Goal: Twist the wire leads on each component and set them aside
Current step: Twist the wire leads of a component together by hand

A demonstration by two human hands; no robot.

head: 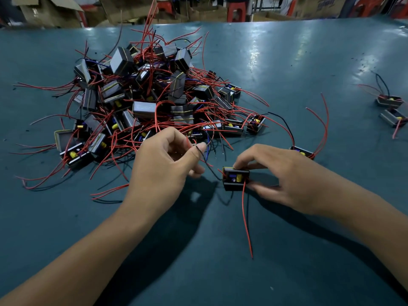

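On the teal desk the right hand grips a small black component, fingertips curled over its top edge and thumb pressed against its near right side, so the part sits between both hands near the middle of the view, its open face with a yellow and a purple piece turned toward the camera. The left hand is curled, thumb and forefinger pinching the ends of a black lead and a red one just above and left of the component; the black lead runs down from the pinch to the component's left side. A second red lead hangs from the component's front and trails along the desk toward the viewer, lying loose. Behind the left hand rises a pile of like components, grey and black blocks tangled with many red, black and a few blue wires that spread out over the desk on all sides. Just behind the right hand another component lies on the desk with long red and black leads curving up from it. Well apart, at the far right edge, two more components sit close together with their leads. Beyond the desk's far edge stand cardboard boxes and red stools.
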